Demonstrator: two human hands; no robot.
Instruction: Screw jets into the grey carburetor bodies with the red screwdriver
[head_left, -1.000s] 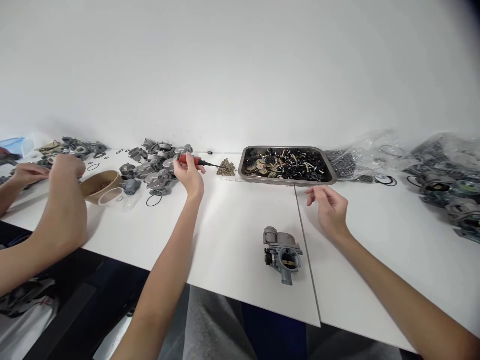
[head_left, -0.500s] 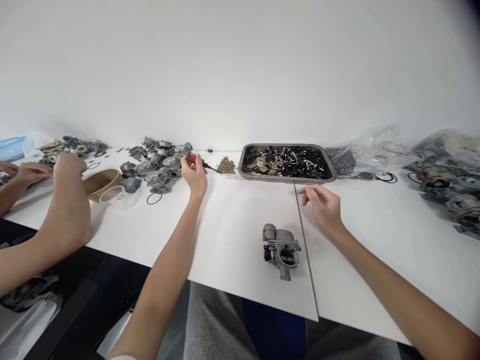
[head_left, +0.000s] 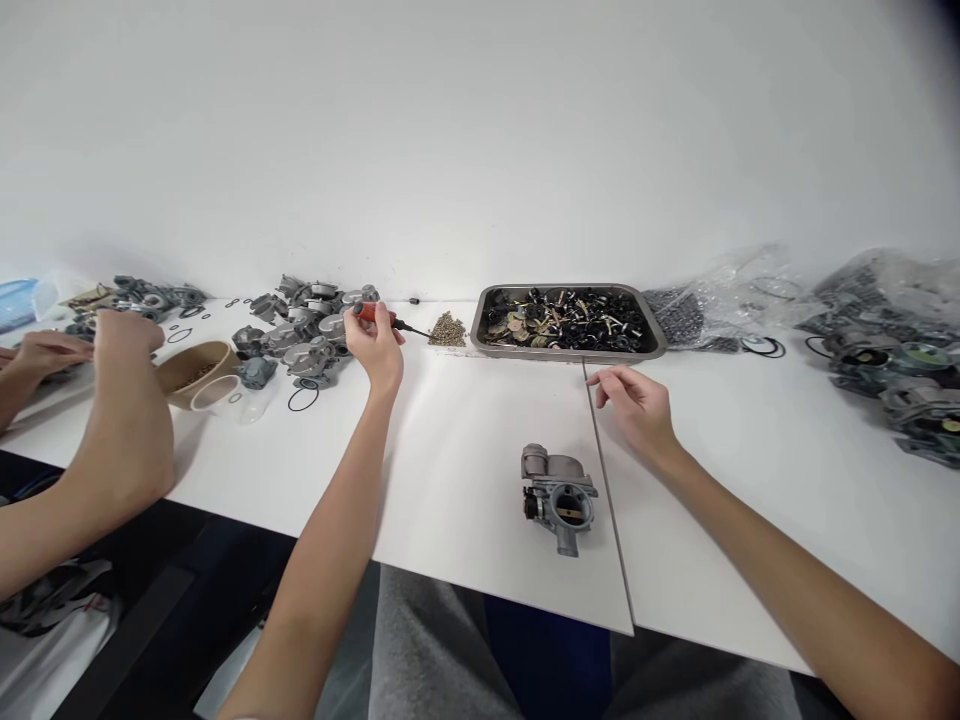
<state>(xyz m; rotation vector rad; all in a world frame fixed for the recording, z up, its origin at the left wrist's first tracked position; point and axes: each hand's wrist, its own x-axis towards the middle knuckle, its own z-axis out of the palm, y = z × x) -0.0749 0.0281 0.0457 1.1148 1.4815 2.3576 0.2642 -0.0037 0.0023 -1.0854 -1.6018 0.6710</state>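
Note:
My left hand (head_left: pixel 377 347) is closed round the red handle of a screwdriver (head_left: pixel 368 311). Its dark shaft points right, and the tip reaches the edge of a small pile of brass-coloured screws (head_left: pixel 448 329). My right hand (head_left: pixel 634 400) hovers over the table by the seam, fingers curled with thumb and forefinger together; whether anything small is between them I cannot make out. In front of me a grey metal carburetor (head_left: pixel 561 498) stands on the white table, its round bore facing me. Behind my right hand lies a metal tray (head_left: pixel 571 354) full of black and brass-coloured small parts.
Several carburetors (head_left: pixel 300 325) are heaped left of my left hand, with a black rubber ring (head_left: pixel 304 395) before them. A tan bowl (head_left: pixel 196 352) and a clear cup (head_left: pixel 217 396) stand beside another person's arm (head_left: pixel 124 430). Plastic bags (head_left: pixel 720 300) and more carburetors (head_left: pixel 930 400) lie right.
The whole view has shifted slightly. My left hand still holds the screwdriver by the screw pile, and my right hand keeps its curled pose. The carburetor stays where it stood.

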